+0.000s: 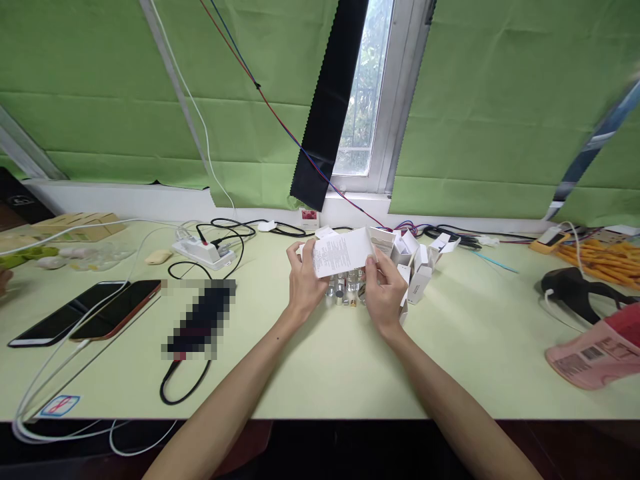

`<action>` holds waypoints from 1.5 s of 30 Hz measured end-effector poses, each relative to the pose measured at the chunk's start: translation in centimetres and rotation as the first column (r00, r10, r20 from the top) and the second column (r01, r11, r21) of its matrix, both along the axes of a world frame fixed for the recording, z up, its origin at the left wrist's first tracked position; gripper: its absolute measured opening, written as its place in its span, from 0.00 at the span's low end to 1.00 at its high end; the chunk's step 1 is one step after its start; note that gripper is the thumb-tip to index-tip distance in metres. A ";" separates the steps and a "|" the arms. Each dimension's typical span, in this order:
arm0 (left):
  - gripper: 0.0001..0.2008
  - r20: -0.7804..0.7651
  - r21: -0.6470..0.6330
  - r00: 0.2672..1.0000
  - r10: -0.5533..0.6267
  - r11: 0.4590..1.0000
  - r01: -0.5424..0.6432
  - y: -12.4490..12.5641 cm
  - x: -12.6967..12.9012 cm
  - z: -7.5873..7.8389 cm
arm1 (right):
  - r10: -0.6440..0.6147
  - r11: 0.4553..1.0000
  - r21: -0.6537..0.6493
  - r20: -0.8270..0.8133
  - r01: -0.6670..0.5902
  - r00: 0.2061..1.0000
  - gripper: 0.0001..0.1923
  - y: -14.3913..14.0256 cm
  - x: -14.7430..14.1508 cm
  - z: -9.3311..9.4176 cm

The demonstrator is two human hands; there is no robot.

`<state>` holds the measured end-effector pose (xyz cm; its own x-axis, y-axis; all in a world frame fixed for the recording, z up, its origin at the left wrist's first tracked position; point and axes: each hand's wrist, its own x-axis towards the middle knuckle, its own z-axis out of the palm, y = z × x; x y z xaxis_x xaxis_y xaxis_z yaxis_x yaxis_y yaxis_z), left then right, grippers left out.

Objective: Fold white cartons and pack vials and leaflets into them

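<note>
Both hands hold a small white carton [343,253] with printed text, raised above the table. My left hand [307,280] is closed round its left end. At the right end, the fingers of my right hand [385,287] pinch the carton near its flap. Small clear glass bottles [345,290] stand just behind and below the carton, partly covered by it. Beside my right hand are several white cartons [421,273], some with their flaps up. Whether the held carton has anything inside cannot be seen.
Phones [117,310] with white cables lie at the left, near a power strip [205,253]. A pixelated dark device [200,320] has a black cable. At the right are a pink container [595,353], black glasses-like gear [570,293] and orange sticks [600,263]. Another person's hand [4,280] shows at far left.
</note>
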<state>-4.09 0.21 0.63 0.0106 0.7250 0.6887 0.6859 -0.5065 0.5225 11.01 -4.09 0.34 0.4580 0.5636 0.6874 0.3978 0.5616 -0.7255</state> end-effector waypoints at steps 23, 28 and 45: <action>0.33 0.008 -0.028 0.998 0.055 0.998 -0.055 -0.5 0.3 0.2 | -0.011 1.000 0.012 0.063 0.010 0.998 0.18 0.0 -0.2 0.0; 0.34 0.004 -0.016 0.999 0.047 0.999 -0.047 -0.3 0.3 0.0 | -0.021 1.000 0.024 0.116 0.019 0.993 0.17 0.0 -0.3 0.2; 0.34 0.003 0.005 1.000 0.024 1.000 -0.024 -0.3 0.3 0.0 | -0.015 0.999 0.044 0.157 0.008 0.987 0.17 -0.1 -0.3 0.1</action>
